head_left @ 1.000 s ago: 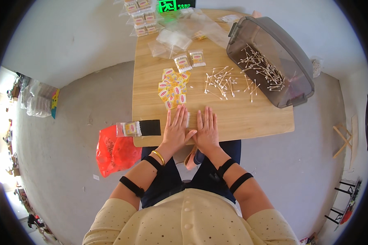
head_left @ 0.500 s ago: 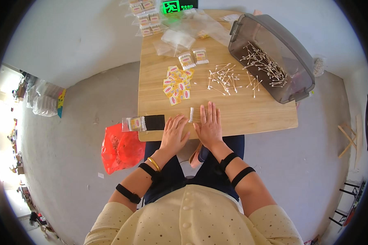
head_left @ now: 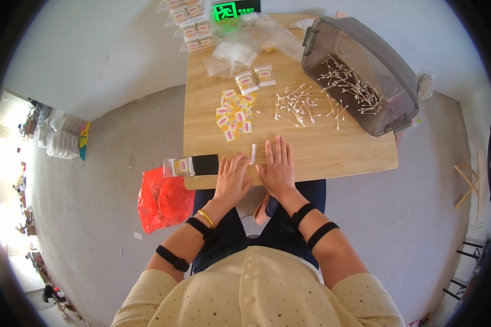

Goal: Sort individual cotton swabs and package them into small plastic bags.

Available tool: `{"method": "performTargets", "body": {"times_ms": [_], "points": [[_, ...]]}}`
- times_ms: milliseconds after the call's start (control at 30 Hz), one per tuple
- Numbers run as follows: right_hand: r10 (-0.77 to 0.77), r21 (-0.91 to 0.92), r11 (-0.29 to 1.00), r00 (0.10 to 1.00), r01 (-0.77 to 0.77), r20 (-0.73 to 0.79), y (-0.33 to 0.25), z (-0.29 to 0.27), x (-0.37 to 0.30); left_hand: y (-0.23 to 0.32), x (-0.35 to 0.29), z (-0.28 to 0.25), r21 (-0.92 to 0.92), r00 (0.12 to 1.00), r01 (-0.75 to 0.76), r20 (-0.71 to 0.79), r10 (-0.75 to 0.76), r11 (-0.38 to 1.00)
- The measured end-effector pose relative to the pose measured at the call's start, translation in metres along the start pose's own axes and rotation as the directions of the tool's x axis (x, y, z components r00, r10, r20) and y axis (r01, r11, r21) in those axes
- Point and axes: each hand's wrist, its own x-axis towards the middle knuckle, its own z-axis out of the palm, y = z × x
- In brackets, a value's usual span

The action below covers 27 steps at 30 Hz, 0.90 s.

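Observation:
My right hand (head_left: pixel 278 169) lies flat, fingers stretched out, over the right part of a neat row of cotton swabs (head_left: pixel 259 154) at the table's near edge. Part of that row is hidden beneath it. My left hand (head_left: pixel 233 177) rests on the table just left of the row, its fingers extended and slightly bent, holding nothing. Beside its fingertips lies a black card-like piece (head_left: pixel 206 164), partly in a clear bag with a pack of cotton swabs (head_left: pixel 181 167). Loose cotton swabs (head_left: pixel 297 103) are scattered farther back.
A grey translucent bin (head_left: pixel 360 41) lies tipped at the back right, cotton swabs inside. Yellow-white cards (head_left: pixel 234 115) spread left of centre, near two filled packs (head_left: pixel 255 79). Clear bags (head_left: pixel 232 53) lie at the back. A red plastic bag (head_left: pixel 163 201) hangs by the left edge.
Both hands stay almost where they were, flat on the table. The view has shifted slightly; nothing has been picked up or let go.

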Motion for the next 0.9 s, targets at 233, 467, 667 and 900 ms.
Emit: {"method": "performTargets", "body": {"times_ms": [233,467,667,900], "points": [[-0.001,0.000,1.000,1.000,0.001,0.001,0.0000,-0.0020,0.0002,-0.0003,0.0011,0.0008,0.022,0.998,-0.039,-0.051,0.040,0.999],[-0.008,-0.021,1.000,1.000,0.008,0.025,-0.0020,-0.0060,0.0003,0.0033,0.0087,-0.0028,0.031,0.998,-0.008,-0.061,0.010,0.999],[-0.004,-0.032,0.999,1.000,0.005,0.030,-0.0020,-0.0062,0.0004,0.0040,0.0068,-0.0035,0.049,0.999,-0.006,-0.043,0.008,0.999],[0.000,-0.011,1.000,1.000,0.000,0.027,-0.0015,-0.0056,0.0004,0.0060,0.0075,-0.0011,0.015,0.998,0.019,-0.068,-0.018,1.000]]}}
